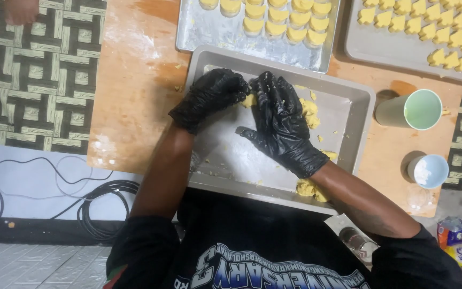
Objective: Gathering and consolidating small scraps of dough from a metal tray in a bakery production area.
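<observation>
- Pinching a small lump of yellow dough [248, 100] between my left hand [209, 99] and my right hand [282, 126], I work near the upper middle of the frame, over the grey tray [359, 107]. My left hand is curled around the lump; my right is flat and spread, only its fingertips touching it.
- The lump is soft and small, so I judge that too hard a squeeze could smear it onto my black gloves instead of shaping it.
- Loose dough crumbs [310, 112] lie just right of my right hand; a sweep of that palm could mash them into the tray floor.
- More dough [310, 188] sits at the tray's lower edge beside my right forearm, which could knock it off.
- The green cup [415, 109] and small bowl [429, 171] at right stand apart, but a wide elbow swing might tip them.
</observation>
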